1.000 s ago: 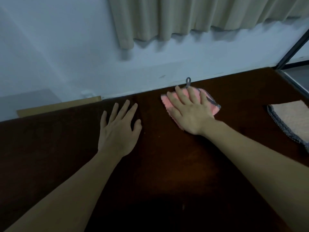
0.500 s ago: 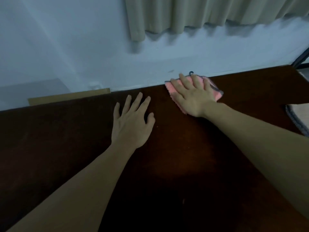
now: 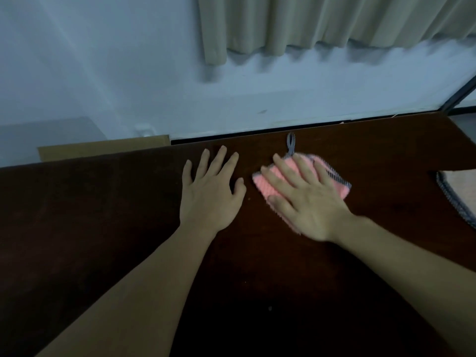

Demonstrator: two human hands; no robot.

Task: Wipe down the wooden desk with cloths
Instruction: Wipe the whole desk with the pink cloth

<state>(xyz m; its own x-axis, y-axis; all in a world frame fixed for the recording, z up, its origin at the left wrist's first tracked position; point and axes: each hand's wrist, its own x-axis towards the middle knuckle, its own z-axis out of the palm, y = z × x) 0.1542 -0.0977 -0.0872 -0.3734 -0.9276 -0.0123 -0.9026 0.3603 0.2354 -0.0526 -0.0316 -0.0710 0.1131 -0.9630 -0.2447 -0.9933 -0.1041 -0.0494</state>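
the right hand lies flat, fingers spread, palm down on a pink cloth, pressing it against the dark wooden table; it pins the cloth under the palm and does not pinch it. the cloth sits toward the far edge of the table, right of centre, with a grey stitched border showing past the fingers and a small grey loop sticking out from its far corner toward the wall. the hand and cloth look slightly blurred. the left hand rests flat on the bare table just beside the cloth, fingers spread and holding nothing, its thumb near the cloth's left corner but apart from it. both bare forearms reach in from the near edge. a second cloth, beige with a grey border, lies at the right edge of the view, well apart from the pink one and partly cut off. a strip of cardboard shows behind the table's far left edge, and a beige curtain hangs above.
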